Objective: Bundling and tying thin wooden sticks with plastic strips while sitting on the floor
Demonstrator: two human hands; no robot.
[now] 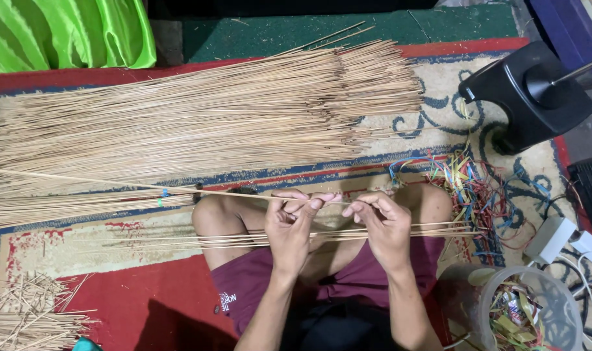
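Observation:
My left hand (294, 221) and my right hand (380, 221) meet over my knees, both pinching one thin tan stick (114, 182) that runs far out to the left. A small coloured band (163, 194) is wrapped on that stick. A thin bunch of sticks (198, 239) lies across my lap under both hands. A large pile of long tan sticks (198, 110) lies on the patterned carpet (81, 250) beyond my knees.
A heap of coloured ties (478, 188) lies right of my knee. A black stand base (526, 94) sits at far right, a clear plastic jar (529, 312) with scraps at lower right. Short stick offcuts (29, 312) lie lower left. A green bag (68, 32) lies top left.

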